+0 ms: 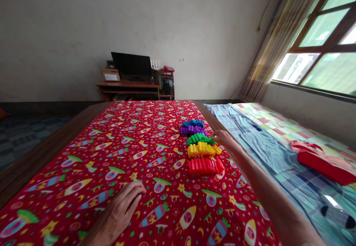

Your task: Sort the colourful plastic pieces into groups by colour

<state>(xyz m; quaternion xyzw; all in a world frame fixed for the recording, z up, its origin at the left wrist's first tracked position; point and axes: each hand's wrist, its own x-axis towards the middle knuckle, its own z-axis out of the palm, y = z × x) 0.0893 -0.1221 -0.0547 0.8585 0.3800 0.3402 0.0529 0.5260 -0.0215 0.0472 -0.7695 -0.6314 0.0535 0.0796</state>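
Observation:
My right hand (222,138) reaches to the right end of a row of green plastic pieces (198,139), with thumb and fingers pinched on a green piece (213,139) there. My left hand (124,205) lies on the red patterned cloth (155,216), fingers loosely extended and holding nothing. Beyond the green row are a purple row (192,130) and a blue row (193,123) of similar small pieces. Nearer to me sit a yellow row (203,149) and a red row (205,166), the red one closest. The exact shape of the pieces is too small to make out.
On the right is a bed with a blue plaid sheet (247,138) and a red and pink item (322,160). A desk (128,84) with a black monitor (132,66) stands against the far wall. A curtain (272,38) hangs beside the window.

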